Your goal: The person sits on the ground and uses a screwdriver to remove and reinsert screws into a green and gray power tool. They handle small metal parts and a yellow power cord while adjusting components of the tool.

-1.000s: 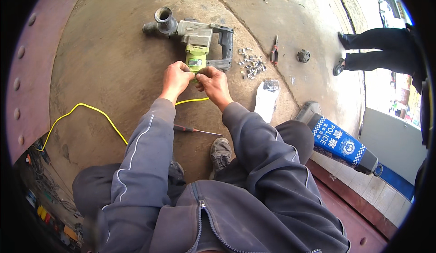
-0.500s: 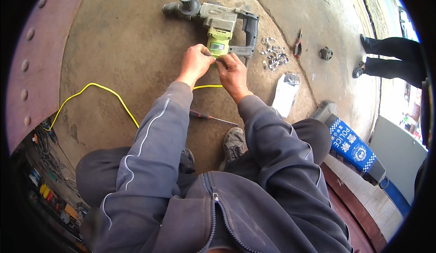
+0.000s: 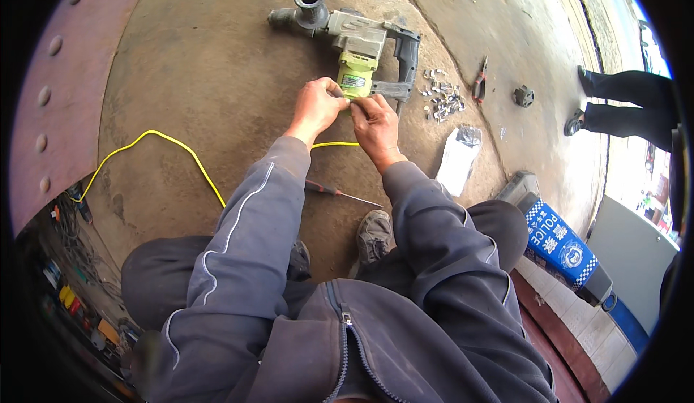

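Note:
A rotary hammer (image 3: 361, 39) with a grey metal body and a yellow-green motor housing lies on the floor in front of me, its side handle pointing up and its chuck to the left. My left hand (image 3: 316, 108) and my right hand (image 3: 377, 127) meet at the near end of the housing. Both have bent, closed fingers, thumbs close together. What they pinch there is hidden by the fingers; it may be part of the housing's end. A screwdriver (image 3: 329, 189) with a red and black handle lies on the floor below my wrists.
Right of the hammer lie many small metal clips (image 3: 447, 102), red-handled pliers (image 3: 480, 81), a dark round part (image 3: 523, 96) and a clear-and-white packet (image 3: 457, 159). A yellow cord (image 3: 173, 140) curves left. A person's legs (image 3: 625, 103) stand at right, beyond a blue-banded object (image 3: 560, 242).
The whole view has shifted slightly, so everything on the floor sits a little lower and further right. Both hands stay at the housing's near end, their fingers only slightly moved.

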Demonstrator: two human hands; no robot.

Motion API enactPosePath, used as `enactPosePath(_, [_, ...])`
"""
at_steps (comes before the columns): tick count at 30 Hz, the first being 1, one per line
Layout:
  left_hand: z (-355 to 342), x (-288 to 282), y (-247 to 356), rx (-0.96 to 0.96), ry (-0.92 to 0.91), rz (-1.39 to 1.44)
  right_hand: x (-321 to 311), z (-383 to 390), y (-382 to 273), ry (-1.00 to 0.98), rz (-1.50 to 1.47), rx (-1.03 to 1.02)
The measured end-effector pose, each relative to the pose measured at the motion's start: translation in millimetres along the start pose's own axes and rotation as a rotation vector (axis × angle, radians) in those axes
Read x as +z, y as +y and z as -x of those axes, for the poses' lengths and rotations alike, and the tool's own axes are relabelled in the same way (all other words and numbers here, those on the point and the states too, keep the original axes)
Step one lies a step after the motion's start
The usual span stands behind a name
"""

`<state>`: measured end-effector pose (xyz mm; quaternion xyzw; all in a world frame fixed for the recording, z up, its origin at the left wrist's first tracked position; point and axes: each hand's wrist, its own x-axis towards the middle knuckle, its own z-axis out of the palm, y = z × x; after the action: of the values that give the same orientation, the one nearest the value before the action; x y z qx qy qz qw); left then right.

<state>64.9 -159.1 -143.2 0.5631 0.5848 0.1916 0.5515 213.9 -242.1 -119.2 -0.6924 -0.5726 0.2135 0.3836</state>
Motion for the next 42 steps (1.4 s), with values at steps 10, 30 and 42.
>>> enactPosePath(10, [6,-2,-1,0.049,-0.022,0.137,-2,-6,2,-0.011,-0.068,0.055])
enactPosePath(30, [10,-3,-7,0.072,-0.068,0.211,-8,-2,4,-0.058,-0.094,0.067])
enactPosePath(42, [8,-3,-13,0.217,-0.053,0.173,-13,-17,16,-0.130,0.002,-0.068])
